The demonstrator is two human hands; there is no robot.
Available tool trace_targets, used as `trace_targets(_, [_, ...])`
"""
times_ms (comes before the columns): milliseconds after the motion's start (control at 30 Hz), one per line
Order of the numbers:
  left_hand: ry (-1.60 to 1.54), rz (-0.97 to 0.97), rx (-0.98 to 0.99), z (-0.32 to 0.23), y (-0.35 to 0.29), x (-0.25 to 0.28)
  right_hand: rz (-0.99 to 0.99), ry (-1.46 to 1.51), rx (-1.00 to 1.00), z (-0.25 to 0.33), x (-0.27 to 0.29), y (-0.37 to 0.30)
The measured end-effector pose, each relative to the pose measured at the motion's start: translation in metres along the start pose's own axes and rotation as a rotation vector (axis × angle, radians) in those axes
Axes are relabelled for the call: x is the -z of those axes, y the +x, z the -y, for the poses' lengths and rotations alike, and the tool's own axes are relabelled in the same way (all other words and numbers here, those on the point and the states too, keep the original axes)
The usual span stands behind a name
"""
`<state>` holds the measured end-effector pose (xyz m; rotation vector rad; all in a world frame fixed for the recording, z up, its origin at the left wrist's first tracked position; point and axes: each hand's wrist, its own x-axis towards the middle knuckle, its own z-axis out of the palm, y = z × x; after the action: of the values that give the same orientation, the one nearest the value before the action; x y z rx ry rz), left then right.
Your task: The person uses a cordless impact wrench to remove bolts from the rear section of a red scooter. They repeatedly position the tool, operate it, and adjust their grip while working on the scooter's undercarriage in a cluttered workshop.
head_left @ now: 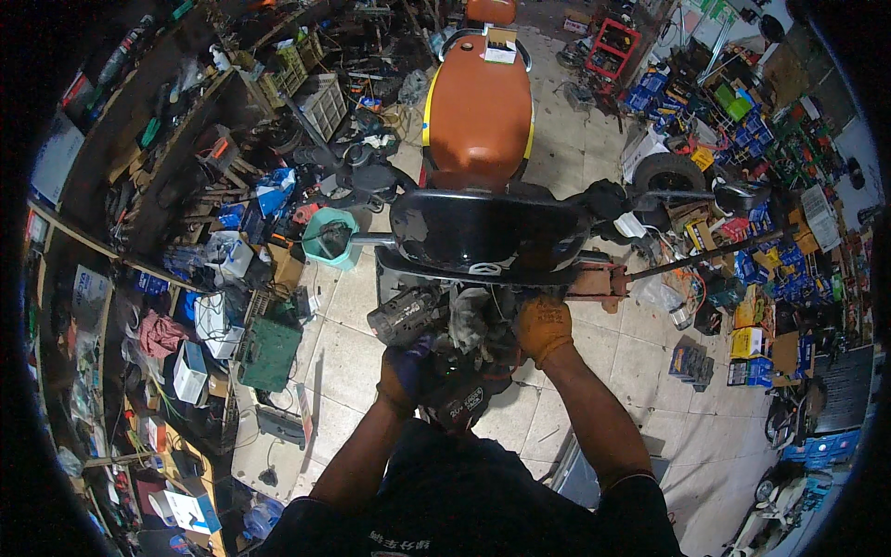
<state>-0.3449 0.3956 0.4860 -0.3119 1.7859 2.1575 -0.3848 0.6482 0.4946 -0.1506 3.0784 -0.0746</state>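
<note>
Though small, pale emblem (pixel 486 269) on panel (pixel 464 227)

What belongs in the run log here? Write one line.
Left hand: gloved, holding power tool | right hand: gloved, by black panel, grasp unclear | orange-brown seat: beyond panel | teal bucket: left of panel

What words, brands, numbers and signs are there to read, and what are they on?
I won't copy the words, but here's where they are:
Black panel: a pale emblem.
Dark battery-like pack, lower middle: pale lettering.
Black shirt: pale characters near the bottom edge.
Pale carton, far left: lettering.
Yellow boxes, right: print too small and blurred to read.
</note>
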Motion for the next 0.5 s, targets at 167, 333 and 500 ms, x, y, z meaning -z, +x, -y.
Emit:
trace_targets(167, [0.384,0.019,-0.229,0.016,0.004,0.01,0.047,0.003,0.03,0.002,0.001,0.0])
trace_targets(333, [0.643,0.053,-0.513,0.001,0.002,0.006,-0.041,-0.015,0.084,0.001,0.002,-0.002])
trace_targets(500, [0.265,-0.033,-0.303,0.008,0.008,-0.003,0.058,0.013,0.062,-0.003,-0.002,-0.001])
